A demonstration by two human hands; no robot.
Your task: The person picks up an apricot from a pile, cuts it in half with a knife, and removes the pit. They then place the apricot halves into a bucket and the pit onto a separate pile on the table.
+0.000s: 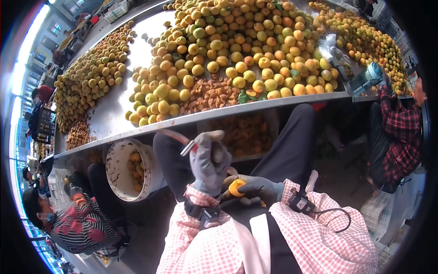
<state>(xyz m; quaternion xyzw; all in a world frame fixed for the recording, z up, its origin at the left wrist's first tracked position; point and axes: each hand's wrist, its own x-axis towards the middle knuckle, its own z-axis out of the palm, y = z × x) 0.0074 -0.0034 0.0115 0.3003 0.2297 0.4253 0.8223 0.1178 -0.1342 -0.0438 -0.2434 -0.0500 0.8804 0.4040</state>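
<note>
My left hand [210, 160], in a grey glove, is raised over my lap with its fingers curled round a small knife [187, 148], whose metal part and reddish part stick out toward the upper left. Just below and to the right, my gloved right hand [262, 190] holds an orange apricot [237, 187] between thumb and fingers. The two hands are close together, the apricot beside my left wrist. Ahead of them, a brown heap of apricot pits [212, 95] lies at the near edge of the metal table [237, 109], among whole apricots [269, 75].
A stained white bucket [153, 176] with apricot pieces stands left of my knees. Under the table edge, a container of apricot pieces [248, 132] sits between my legs. A teal-lidded jar [367, 78] stands on the right. Co-workers sit at left [77, 219] and right [399, 132].
</note>
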